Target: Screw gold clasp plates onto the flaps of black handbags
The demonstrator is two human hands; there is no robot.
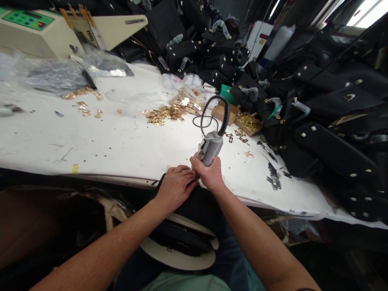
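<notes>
My right hand (209,173) is wrapped round a grey corded power tool (211,148), whose lower end points down at the table's near edge. Close beside it on the left, my left hand (177,185) presses on the black bag (198,204), fingers together, near the tool's tip. What lies under the fingertips is hidden. The black bag has a cream-edged opening and rests over my lap against the edge of the white table (121,141). A black cable loops up from the tool.
Gold metal pieces (163,115) lie in piles beyond my hands. Two small cardboard boxes (249,123) stand at the back right, one full of gold parts. Black bags (333,149) are heaped behind and right. A beige machine (33,34) stands far left.
</notes>
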